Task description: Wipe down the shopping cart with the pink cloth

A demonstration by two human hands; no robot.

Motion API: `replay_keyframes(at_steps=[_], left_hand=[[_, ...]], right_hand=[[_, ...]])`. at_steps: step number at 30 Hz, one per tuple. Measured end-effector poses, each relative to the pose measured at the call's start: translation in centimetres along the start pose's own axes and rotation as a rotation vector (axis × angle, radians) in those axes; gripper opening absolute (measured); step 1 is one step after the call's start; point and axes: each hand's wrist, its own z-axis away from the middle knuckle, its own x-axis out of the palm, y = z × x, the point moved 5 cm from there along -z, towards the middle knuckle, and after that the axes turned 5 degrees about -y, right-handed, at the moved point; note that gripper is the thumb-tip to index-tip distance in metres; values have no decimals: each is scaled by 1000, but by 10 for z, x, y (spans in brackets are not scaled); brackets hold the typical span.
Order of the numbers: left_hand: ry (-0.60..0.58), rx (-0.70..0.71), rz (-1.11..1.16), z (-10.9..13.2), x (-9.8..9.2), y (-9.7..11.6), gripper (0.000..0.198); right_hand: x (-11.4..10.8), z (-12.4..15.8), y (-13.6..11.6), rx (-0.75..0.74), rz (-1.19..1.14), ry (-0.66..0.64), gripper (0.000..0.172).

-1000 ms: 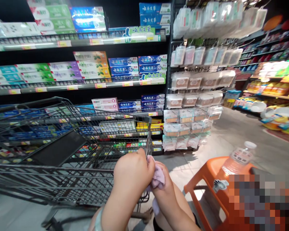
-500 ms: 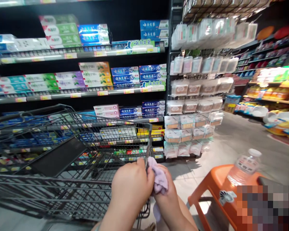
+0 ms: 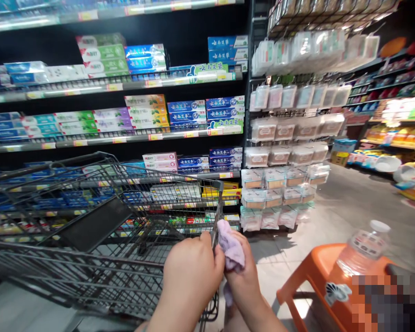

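A dark metal shopping cart (image 3: 190,269) stands at the left, its end edge close in front of me. My left hand (image 3: 193,265) is closed around that edge, thumb toward me; its other fingertips are hidden. Beside it, my right hand (image 3: 245,267) grips a crumpled light-purple cloth (image 3: 232,249) against the cart's upright edge. Part of the cloth sticks up above the fingers, and another bit hangs below the hand. The inside of the cart shows a black flap (image 3: 90,223).
Shelves of toothpaste boxes (image 3: 147,113) run behind the cart. Small packaged goods (image 3: 275,159) hang from a rack. An orange plastic stool (image 3: 318,265) at the right carries a clear bottle (image 3: 364,246). A blurred-out patch covers the lower right corner.
The view has swung slightly left, so shelves, rack and stool sit further right in the picture. Both hands stay at the cart's edge, and the cloth remains in my right hand.
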Motion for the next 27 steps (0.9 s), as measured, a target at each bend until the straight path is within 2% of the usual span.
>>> replay_keyframes(at_steps=[3,9,12,16,18,22,24,27], left_hand=[[-12,-6,3,2,-1,-1,28],[-42,-7,17,6,-2,-5,29],[-45,2,7,7,-2,-6,29],[-54,8,6,7,-3,-7,28],[-57,11,8,8,-3,-7,28],[-55,25,5,8,-2,-7,29],[-56,31,3,9,-2,-7,30],[-57,37,-3,9,0,-8,30]], right_hand=[[6,-2,-5,-71,21,-3,47],[15,12,21,-54,54,-10,47],[12,-5,8,-60,58,-23,47],[9,-27,-11,-158,80,-18,53],[10,-27,-6,-184,103,-39,55],[9,-15,9,-173,145,-32,47],[7,-14,2,-185,152,-12,47],[6,-18,-23,-287,140,-24,49]])
